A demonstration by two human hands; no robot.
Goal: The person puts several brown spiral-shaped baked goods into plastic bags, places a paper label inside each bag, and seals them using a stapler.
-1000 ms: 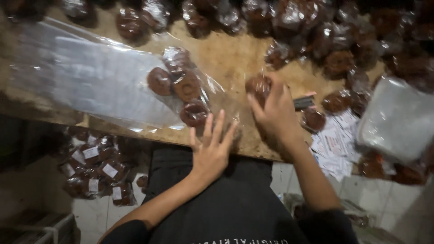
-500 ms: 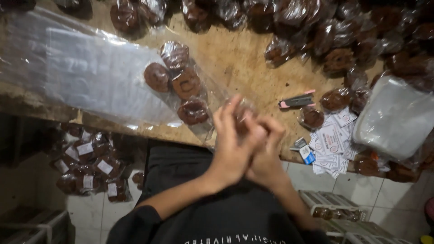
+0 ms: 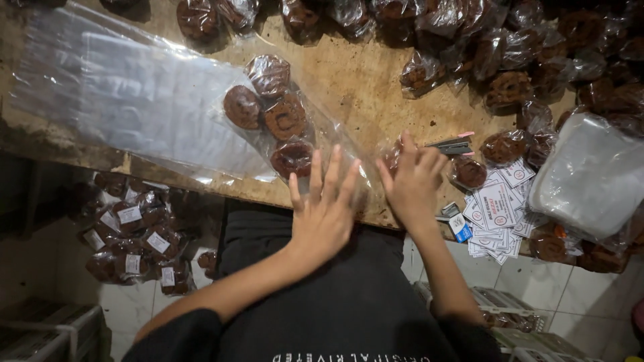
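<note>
Left hand [image 3: 325, 211] spread wide and flat, fingers fanned out over the mouth of a long clear bag [image 3: 154, 114] at 10 o'clock. Four brown cookies [image 3: 272, 117] inside, just past the fingertips. Right hand [image 3: 412, 181] at 3 o'clock, fingers curled on a wrapped cookie [image 3: 394, 155]. Paper labels [image 3: 496, 208] further right on the wooden table [image 3: 349, 80].

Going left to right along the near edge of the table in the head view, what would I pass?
Clear plastic bags → bagged brown cakes → left hand → right hand → paper labels → stack of clear bags.
</note>
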